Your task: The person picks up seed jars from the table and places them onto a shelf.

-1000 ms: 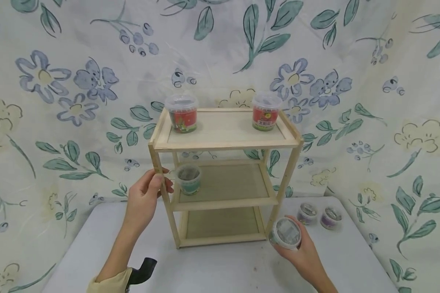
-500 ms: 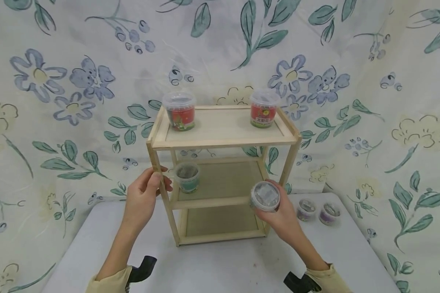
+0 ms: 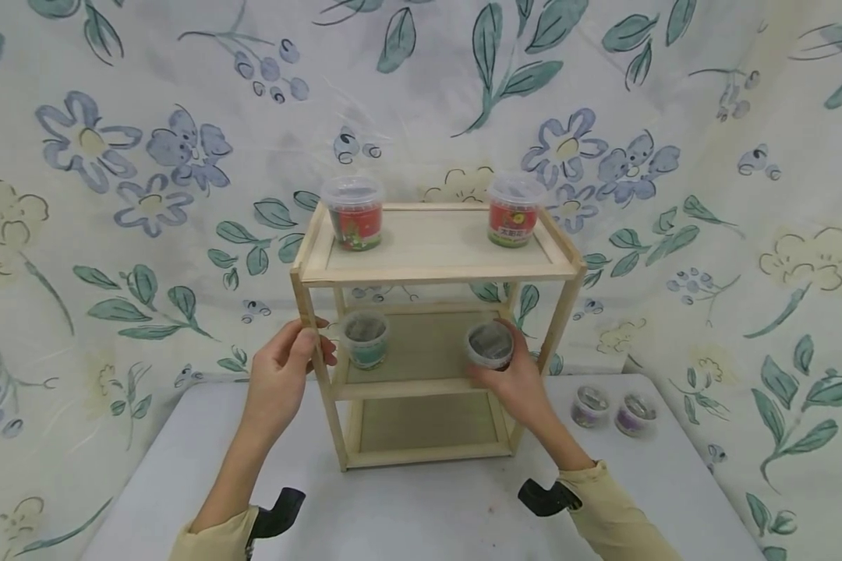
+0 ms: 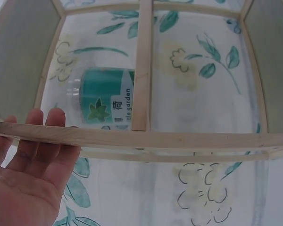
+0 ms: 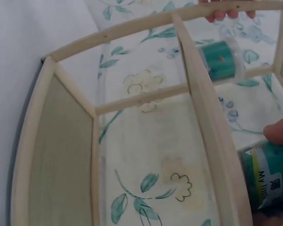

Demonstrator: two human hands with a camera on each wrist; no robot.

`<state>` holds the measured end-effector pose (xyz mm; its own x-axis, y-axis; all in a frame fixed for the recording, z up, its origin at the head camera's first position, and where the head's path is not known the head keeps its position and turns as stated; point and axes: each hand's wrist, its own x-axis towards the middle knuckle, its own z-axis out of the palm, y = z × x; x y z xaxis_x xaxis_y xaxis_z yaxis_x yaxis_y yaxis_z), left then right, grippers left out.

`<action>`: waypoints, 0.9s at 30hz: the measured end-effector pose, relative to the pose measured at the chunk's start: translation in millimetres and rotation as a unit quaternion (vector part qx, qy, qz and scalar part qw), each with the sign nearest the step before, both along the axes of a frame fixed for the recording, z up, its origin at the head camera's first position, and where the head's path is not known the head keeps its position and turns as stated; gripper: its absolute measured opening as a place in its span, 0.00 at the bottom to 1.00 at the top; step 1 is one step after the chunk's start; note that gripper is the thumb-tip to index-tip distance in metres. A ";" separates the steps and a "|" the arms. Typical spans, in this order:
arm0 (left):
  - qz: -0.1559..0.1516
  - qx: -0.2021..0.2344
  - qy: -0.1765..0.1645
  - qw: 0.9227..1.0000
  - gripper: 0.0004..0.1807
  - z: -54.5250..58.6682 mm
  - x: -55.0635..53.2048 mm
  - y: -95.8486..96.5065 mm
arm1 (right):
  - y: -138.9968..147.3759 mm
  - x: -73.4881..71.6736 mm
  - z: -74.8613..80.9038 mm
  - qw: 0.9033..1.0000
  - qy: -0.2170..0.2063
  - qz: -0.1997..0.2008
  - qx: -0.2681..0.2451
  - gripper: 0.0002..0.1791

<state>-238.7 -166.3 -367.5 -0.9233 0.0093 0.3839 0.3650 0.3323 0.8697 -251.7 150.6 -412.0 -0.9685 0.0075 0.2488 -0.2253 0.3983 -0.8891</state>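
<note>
Raised from near the wooden rack's (image 3: 435, 276) lower right corner, one green-labelled tub (image 3: 489, 347) now sits at the right end of the middle shelf (image 3: 424, 351), grasped by the right hand (image 3: 515, 383); shelf contact is unclear. The left hand (image 3: 281, 366) grips the left front post (image 3: 331, 421), beside a second tub (image 3: 366, 341).

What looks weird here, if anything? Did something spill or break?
Nothing looks broken or clearly spilled: the red tubs stand upright on the wooden rack. One little thing: a tiny dark speck on the white table, too small to identify.
</note>
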 end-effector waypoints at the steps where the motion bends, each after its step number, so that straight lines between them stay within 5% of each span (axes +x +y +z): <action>1: 0.000 -0.001 -0.001 1.000 0.20 0.2 0.0 0.2 | 0.3 -3.0 1.0 1.000 -0.004 -0.003 0.001 0.50; 9: 0.001 -0.006 -0.003 1.000 0.20 -1.9 -1.1 -0.7 | 2.1 -22.9 9.2 1.000 -0.003 -0.023 0.013 0.47; 27: -0.013 0.011 0.009 1.000 0.19 -2.2 -1.4 0.0 | 3.3 -28.5 0.3 0.998 -0.048 -0.030 0.030 0.48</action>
